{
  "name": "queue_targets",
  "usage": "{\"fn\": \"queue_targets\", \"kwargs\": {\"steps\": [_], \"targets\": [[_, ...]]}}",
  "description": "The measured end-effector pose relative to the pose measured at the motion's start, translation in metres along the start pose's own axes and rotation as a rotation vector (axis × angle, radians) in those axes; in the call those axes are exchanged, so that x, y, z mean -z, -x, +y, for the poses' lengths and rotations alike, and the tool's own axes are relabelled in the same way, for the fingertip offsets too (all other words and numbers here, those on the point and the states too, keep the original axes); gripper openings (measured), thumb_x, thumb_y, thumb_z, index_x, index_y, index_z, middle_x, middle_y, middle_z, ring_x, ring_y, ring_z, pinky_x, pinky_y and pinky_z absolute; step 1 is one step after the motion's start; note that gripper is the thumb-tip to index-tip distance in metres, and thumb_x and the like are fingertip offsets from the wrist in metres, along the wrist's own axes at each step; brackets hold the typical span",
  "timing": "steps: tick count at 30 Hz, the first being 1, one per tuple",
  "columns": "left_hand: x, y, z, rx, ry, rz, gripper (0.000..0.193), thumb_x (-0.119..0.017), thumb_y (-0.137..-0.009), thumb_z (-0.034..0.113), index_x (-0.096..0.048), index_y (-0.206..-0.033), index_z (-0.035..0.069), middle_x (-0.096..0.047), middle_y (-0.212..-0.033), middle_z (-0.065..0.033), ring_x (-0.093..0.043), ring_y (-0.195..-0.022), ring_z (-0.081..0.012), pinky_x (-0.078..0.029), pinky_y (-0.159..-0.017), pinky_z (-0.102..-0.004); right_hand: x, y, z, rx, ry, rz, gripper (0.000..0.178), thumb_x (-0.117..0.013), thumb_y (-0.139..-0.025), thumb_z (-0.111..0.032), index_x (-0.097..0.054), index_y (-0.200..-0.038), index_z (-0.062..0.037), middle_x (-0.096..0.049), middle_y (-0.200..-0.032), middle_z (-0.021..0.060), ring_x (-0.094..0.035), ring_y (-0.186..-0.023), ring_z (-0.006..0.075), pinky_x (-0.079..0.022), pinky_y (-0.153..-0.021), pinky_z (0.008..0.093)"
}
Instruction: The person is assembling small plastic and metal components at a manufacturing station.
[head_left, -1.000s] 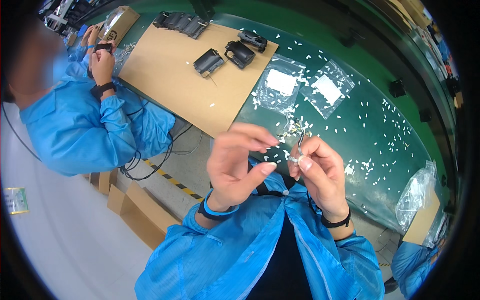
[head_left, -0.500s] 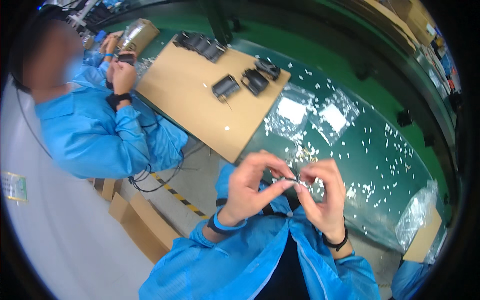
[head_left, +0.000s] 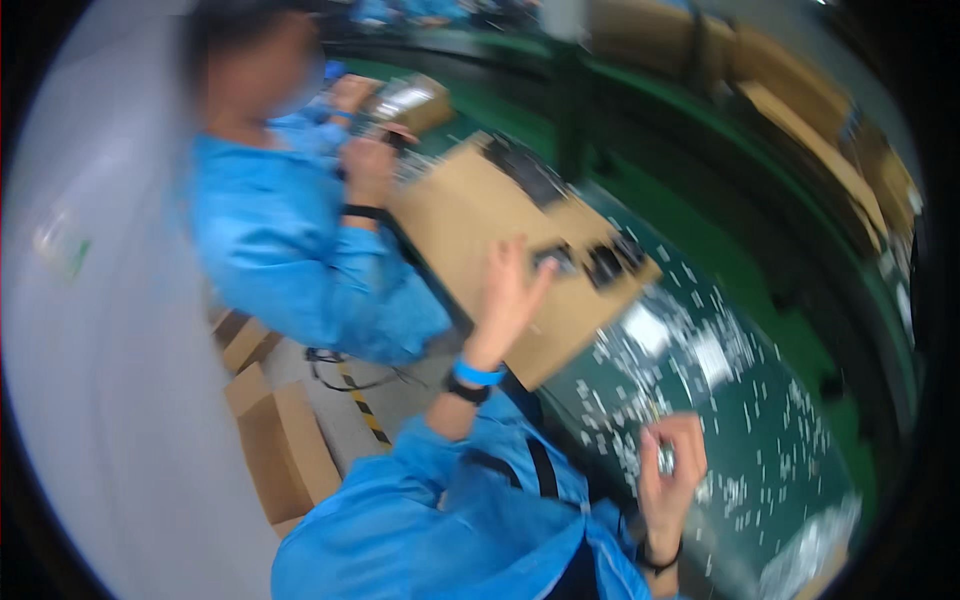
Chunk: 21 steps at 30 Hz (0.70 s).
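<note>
My left hand (head_left: 508, 298) reaches out over the cardboard sheet (head_left: 450, 215), fingers apart. Its thumb is right at a black plastic part (head_left: 552, 260), which it partly covers; blur hides whether they touch. Two similar black plastic parts (head_left: 606, 265) lie close together to the right of it. Above the green table my right hand (head_left: 672, 470) is closed in a pinch, thumb against fingertips. What sits in that pinch, if anything, is too small and blurred to name. Small white pieces (head_left: 745, 450) are scattered around and beyond this hand.
Clear plastic bags (head_left: 648, 330) with white contents lie beside the cardboard. More black parts (head_left: 525, 170) line its far edge. At the left a co-worker in a blue smock (head_left: 270, 220) handles a dark part. An open carton (head_left: 285, 440) stands on the floor.
My hands have come apart from their shared pinch. The left has stretched forward to the black part on the cardboard; the right stays pinched over the table. The whole view has shifted.
</note>
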<state>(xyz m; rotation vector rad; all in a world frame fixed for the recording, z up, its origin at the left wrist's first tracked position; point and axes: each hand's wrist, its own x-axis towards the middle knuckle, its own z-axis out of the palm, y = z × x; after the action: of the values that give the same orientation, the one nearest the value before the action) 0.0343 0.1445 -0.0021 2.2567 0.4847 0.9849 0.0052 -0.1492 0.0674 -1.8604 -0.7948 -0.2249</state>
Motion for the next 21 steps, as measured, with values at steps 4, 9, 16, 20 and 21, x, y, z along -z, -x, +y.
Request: {"fn": "queue_targets", "kwargs": {"steps": [4, 9, 16, 20, 21], "targets": [[-0.04, -0.037, -0.055, -0.002, -0.146, -0.294, 0.03, -0.071, -0.085, 0.027, -0.069, -0.094, -0.001, -0.065, -0.095, -0.0236, -0.062, -0.093, -0.0413, -0.051, -0.085, -0.0486, -0.002, 0.016, -0.006, -0.115, 0.023, -0.024, 0.006, -0.062, -0.084, 0.005, -0.057, -0.084, 0.0013, -0.056, -0.085, 0.0112, -0.053, -0.077, 0.0237, -0.043, -0.069, 0.0329], [-0.029, -0.024, -0.049, 0.066, -0.124, -0.217, 0.012, -0.068, -0.081, 0.007, -0.069, -0.091, 0.001, -0.064, -0.086, -0.019, -0.063, -0.09, -0.0394, -0.052, -0.082, -0.0465, 0.001, 0.003, -0.023, -0.021, -0.005, -0.12, 0.006, -0.065, -0.09, 0.0, -0.062, -0.095, -0.0005, -0.06, -0.088, 0.0111, -0.058, -0.077, 0.0234, -0.047, -0.07, 0.032], [0.001, 0.001, -0.013, -0.157, 0.055, -0.135, 0.023, -0.061, -0.086, 0.0, -0.063, -0.108, 0.0, -0.056, -0.099, -0.0177, -0.062, -0.09, -0.035, -0.052, -0.076, -0.0435, -0.008, 0.004, -0.018, -0.13, -0.214, -0.247, 0.004, -0.061, -0.093, 0.0, -0.06, -0.097, -0.0001, -0.063, -0.098, 0.0108, -0.059, -0.088, 0.0214, -0.049, -0.077, 0.0304], [0.021, 0.032, 0.053, 0.112, 0.536, -0.237, 0.024, -0.057, -0.092, -0.002, -0.06, -0.116, 0.001, -0.052, -0.103, -0.0098, -0.061, -0.091, -0.0208, -0.053, -0.072, -0.0314, -0.026, 0.001, -0.025, -0.147, -0.35, -0.203, 0.002, -0.056, -0.098, -0.002, -0.057, -0.098, -0.0001, -0.057, -0.134, 0.018, -0.06, -0.105, 0.0248, -0.047, -0.09, 0.0331], [0.023, 0.041, 0.07, 0.211, 0.67, -0.272, 0.023, -0.056, -0.093, -0.001, -0.059, -0.116, 0.001, -0.051, -0.104, -0.0079, -0.06, -0.092, -0.0177, -0.052, -0.072, -0.0283, -0.026, 0.004, -0.02, -0.248, -0.358, -0.259, 0.004, -0.054, -0.099, -0.003, -0.055, -0.1, 0.0005, -0.049, -0.145, 0.0209, -0.056, -0.12, 0.0297, -0.044, -0.099, 0.0367]]}}
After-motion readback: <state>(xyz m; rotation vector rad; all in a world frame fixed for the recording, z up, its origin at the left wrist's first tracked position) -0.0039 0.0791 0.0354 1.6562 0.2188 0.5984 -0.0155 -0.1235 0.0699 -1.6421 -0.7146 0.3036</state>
